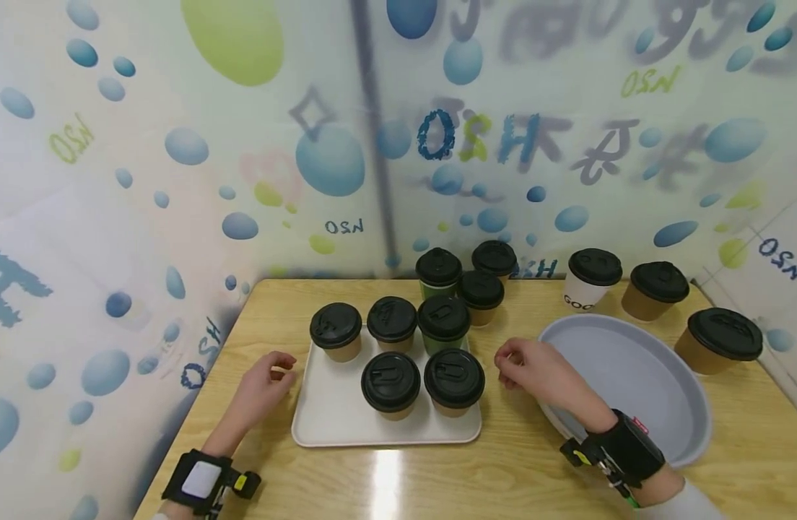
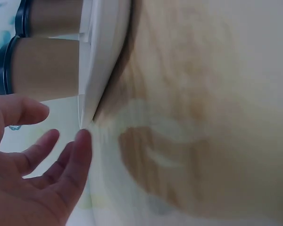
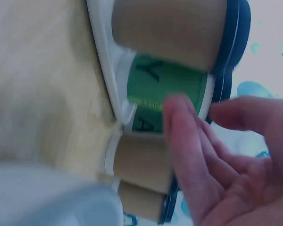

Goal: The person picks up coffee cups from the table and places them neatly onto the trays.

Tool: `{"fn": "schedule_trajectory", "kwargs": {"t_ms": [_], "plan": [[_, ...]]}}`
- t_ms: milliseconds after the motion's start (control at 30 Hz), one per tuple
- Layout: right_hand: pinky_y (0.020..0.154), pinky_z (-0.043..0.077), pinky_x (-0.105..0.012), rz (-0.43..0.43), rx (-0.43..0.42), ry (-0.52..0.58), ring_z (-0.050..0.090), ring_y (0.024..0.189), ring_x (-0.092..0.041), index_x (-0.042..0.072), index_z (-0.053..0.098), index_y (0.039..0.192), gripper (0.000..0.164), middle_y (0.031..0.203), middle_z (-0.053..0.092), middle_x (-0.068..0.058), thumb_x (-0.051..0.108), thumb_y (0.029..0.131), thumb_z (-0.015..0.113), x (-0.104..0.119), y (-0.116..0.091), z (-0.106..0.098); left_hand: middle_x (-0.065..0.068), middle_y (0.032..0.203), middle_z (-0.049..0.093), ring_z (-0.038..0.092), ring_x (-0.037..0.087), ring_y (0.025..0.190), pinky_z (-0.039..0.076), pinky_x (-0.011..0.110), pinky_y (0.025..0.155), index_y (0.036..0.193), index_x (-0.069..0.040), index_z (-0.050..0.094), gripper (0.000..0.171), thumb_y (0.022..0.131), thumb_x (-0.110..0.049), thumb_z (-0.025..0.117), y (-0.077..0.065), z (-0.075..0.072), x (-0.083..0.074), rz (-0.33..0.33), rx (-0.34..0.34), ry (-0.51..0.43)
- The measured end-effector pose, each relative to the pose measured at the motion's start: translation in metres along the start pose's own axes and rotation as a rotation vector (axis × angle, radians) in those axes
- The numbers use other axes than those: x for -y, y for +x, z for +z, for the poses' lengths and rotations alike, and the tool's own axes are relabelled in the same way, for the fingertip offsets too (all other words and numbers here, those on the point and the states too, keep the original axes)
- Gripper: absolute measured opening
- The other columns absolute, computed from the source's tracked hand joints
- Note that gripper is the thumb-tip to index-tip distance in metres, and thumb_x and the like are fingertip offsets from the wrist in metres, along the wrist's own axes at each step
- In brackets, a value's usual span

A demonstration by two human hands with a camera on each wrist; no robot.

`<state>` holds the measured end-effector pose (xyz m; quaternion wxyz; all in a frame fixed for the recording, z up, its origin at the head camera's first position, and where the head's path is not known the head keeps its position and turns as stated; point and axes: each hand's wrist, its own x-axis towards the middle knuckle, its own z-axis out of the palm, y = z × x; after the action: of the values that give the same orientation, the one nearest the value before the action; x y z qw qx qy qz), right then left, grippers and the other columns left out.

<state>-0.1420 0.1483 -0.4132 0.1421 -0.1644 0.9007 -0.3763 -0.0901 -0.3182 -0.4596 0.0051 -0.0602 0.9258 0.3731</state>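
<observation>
My left hand (image 1: 264,386) hovers just off the left edge of a white rectangular tray (image 1: 333,419), its fingers loosely bent around nothing. On the tray stand several lidded paper coffee cups: a brown cup (image 1: 336,332) at the back left, another brown cup (image 1: 392,323) beside it, a green cup (image 1: 444,323) at the back right, and two brown cups, one front middle (image 1: 390,385) and one front right (image 1: 455,383). Between the tray and a grey round tray (image 1: 619,361), my right hand (image 1: 538,368) holds nothing. In the right wrist view its fingers overlap the green cup (image 3: 167,84).
Behind the white tray, a green cup (image 1: 439,271) and two brown cups (image 1: 481,296) stand on the wooden table (image 1: 281,491). A white cup (image 1: 590,278) and two brown cups, one rear (image 1: 655,289) and one nearer (image 1: 717,339), line the grey tray's far side. A patterned wall backs the table.
</observation>
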Motion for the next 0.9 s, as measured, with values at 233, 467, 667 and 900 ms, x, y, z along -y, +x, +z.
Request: {"fn": "schedule_trajectory", "kwargs": {"t_ms": [233,467,667,900], "plan": [[0.098,0.052,-0.053,-0.105,-0.252,0.008,0.058,0.122,-0.039,-0.002,0.052,0.139,0.046,0.134,0.059,-0.022,0.024,0.103,0.064,-0.013,0.037,-0.01,0.028,0.118,0.06,0.07,0.031,0.093,0.062,0.039,0.074,0.138,0.011,0.044,0.048,0.1,-0.01,0.065,0.012,0.002,-0.001,-0.069,0.094,-0.084],[0.11,0.038,-0.063,-0.106,-0.28,-0.091,0.037,0.14,-0.048,-0.004,0.027,0.158,0.082,0.154,0.033,-0.034,0.029,0.097,0.072,-0.009,0.068,-0.015,0.028,0.121,0.058,0.067,0.028,0.094,0.062,0.038,0.076,0.139,0.011,0.04,0.052,0.097,-0.006,0.067,0.014,0.005,-0.003,-0.11,0.133,-0.126],[0.11,0.037,-0.065,-0.047,-0.215,-0.026,0.032,0.142,-0.052,0.0,0.018,0.162,0.091,0.158,0.021,-0.038,0.03,0.096,0.074,-0.008,0.086,-0.015,0.025,0.123,0.057,0.064,0.028,0.097,0.062,0.038,0.078,0.139,0.009,0.045,0.051,0.096,-0.004,0.068,0.013,0.005,0.0,-0.125,0.142,-0.104],[0.107,0.038,-0.068,-0.05,-0.167,-0.046,0.03,0.141,-0.058,-0.001,0.016,0.162,0.094,0.155,0.02,-0.044,0.023,0.095,0.076,-0.007,0.097,-0.016,0.023,0.125,0.058,0.063,0.03,0.101,0.061,0.036,0.08,0.141,0.007,0.047,0.052,0.097,-0.008,0.069,0.016,0.006,0.001,-0.132,0.14,-0.089]]}}
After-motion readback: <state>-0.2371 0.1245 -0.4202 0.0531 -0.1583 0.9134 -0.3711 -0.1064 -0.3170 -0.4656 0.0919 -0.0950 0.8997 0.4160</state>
